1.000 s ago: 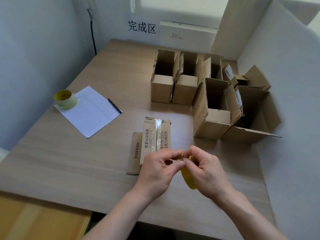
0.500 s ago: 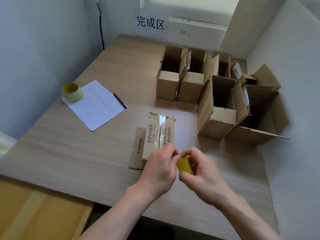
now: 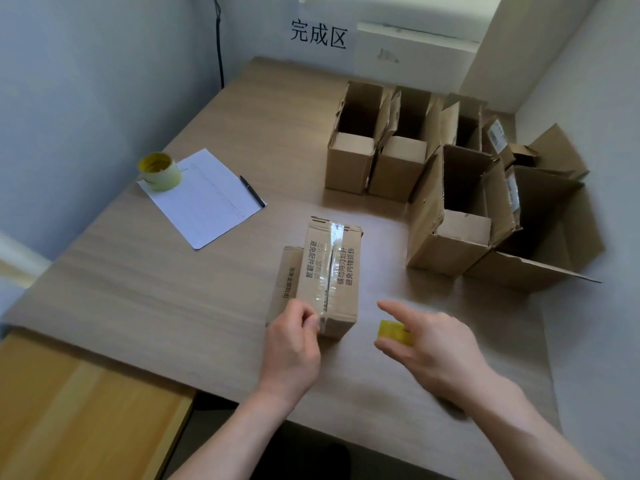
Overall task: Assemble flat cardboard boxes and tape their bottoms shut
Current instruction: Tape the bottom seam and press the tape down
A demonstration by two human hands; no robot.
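Wooden desk [image 3: 145, 299]: left hand [image 3: 294, 344] pinches taped box [image 3: 329, 275] near edge; right hand [image 3: 429, 344] holds yellow tape roll [image 3: 393, 332] beside it; open boxes [image 3: 446, 209] beyond.

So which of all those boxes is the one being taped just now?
On the wooden table, look nearest the person, just ahead of the left hand. The box being taped stands bottom up, with printed flaps and shiny clear tape along its seam; the other boxes behind gape open.

Left hand [image 3: 294, 348] pinches tape at near end of taped box [image 3: 330, 275]; right hand [image 3: 429, 344] grips yellow tape roll [image 3: 394, 333] just right. Open boxes [image 3: 450, 174] far right.
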